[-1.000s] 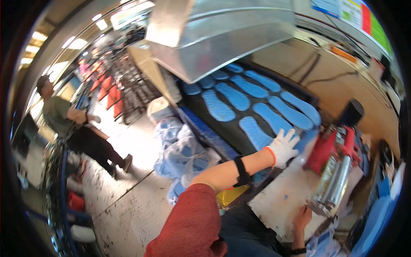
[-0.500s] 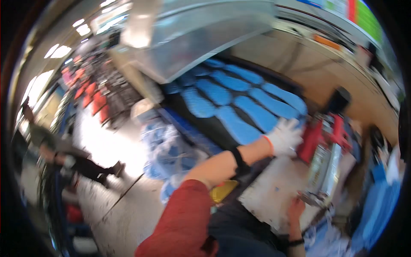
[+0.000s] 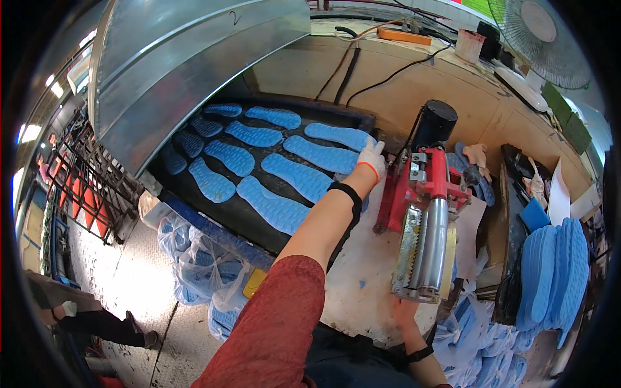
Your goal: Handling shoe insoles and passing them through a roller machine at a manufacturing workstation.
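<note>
Left hand [image 3: 371, 161] shifted to far insole [image 3: 333, 134], closure, hold unclear, right hand [image 3: 405, 313] (half-hidden) likewise

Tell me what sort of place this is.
Probably a shoe-parts workshop: rows of blue insole-shaped pieces lie on a black bed near a red machine, with a blue stack at right.

I've got a round pale wire-caged fan [image 3: 538, 22] top right. Ledge nearby carries a flat orange bar [image 3: 404, 36] and a whitish, red-stained cup [image 3: 469, 48]. Thick black cable [image 3: 348, 75] hangs against a beige panel [image 3: 291, 71]. Left: black metal-frame rack [image 3: 107, 205], orange-red panels [image 3: 79, 199] by it. Lower left: co-worker in dark trousers [image 3: 103, 326], pale speckled floor [image 3: 123, 278].
</note>
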`<state>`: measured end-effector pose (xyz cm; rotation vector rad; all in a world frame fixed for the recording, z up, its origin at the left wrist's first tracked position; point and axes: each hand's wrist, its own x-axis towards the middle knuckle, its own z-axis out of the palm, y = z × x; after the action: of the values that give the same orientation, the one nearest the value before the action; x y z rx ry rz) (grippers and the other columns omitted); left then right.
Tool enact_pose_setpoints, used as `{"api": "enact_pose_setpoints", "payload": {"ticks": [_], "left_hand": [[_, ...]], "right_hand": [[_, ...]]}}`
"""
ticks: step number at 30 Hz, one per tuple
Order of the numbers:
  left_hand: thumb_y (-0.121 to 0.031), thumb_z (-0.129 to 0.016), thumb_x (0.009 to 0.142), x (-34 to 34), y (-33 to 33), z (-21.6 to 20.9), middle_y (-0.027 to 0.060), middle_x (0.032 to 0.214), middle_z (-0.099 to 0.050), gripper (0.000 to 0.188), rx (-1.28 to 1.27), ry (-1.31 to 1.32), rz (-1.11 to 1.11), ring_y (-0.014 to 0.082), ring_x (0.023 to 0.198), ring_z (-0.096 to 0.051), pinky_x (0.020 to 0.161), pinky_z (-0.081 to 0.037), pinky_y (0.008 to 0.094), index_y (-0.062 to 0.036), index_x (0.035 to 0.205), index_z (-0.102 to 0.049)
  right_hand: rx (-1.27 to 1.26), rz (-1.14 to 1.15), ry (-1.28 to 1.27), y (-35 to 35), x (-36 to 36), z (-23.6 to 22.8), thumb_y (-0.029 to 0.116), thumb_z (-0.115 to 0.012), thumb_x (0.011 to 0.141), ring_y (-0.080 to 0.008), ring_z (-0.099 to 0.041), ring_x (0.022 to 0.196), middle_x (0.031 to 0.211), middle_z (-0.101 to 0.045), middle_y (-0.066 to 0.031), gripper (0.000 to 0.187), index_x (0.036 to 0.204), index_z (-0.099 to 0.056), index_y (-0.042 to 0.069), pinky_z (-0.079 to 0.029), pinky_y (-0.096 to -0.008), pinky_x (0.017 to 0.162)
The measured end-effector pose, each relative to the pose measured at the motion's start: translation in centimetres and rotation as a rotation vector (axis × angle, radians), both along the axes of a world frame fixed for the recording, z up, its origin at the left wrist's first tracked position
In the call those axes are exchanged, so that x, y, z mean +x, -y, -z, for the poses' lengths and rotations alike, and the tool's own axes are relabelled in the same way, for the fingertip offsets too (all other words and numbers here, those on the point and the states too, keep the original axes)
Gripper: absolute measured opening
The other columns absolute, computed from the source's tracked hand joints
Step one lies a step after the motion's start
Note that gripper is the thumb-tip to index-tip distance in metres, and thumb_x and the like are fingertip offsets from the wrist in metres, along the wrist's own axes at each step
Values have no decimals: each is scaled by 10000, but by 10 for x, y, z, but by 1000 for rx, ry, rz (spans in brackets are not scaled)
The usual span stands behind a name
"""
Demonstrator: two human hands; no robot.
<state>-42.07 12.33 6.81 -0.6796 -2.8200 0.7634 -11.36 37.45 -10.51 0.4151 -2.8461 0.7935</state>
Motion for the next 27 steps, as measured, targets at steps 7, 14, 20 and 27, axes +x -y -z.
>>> {"api": "enact_pose_setpoints", "payload": {"ticks": [7,14,20,27], "left_hand": [[-234,-535,867,-6,20,-5,-10,1254,-605,269,90,-13,-8,263,1329,-363,1033,-260,552,-160,1044,-724],[-246,-598,822,-11,21,-10,-47,1345,-535,304,26,104,41,261,1367,-322,1015,-309,531,-238,1114,-685],[-278,-586,833,68,36,-50,96,1095,-601,307,593,63,-4,323,1126,-522,870,-459,521,-181,1118,-645],[-210,-527,869,205,-33,17,155,880,-640,349,1309,-58,-295,331,768,-638,650,-524,426,-149,1210,-563]], "right_hand": [[-64,-8,-48,3,3,-4,200,-539,860,-480,-380,1261,1354,-454,-257,481,1309,-501,30,-252,-586,1060],[-43,6,-44,-2,-4,4,162,-541,847,-482,-436,1199,1300,-501,-257,439,1265,-535,27,-295,-584,1032],[-36,18,-219,27,-9,-14,176,-550,844,-467,-497,1107,1218,-549,-255,406,1212,-556,3,-387,-539,950],[-285,73,-241,-1,-20,6,111,-477,926,-230,-548,703,794,-586,-117,221,1076,-597,3,-447,-363,664]]}}
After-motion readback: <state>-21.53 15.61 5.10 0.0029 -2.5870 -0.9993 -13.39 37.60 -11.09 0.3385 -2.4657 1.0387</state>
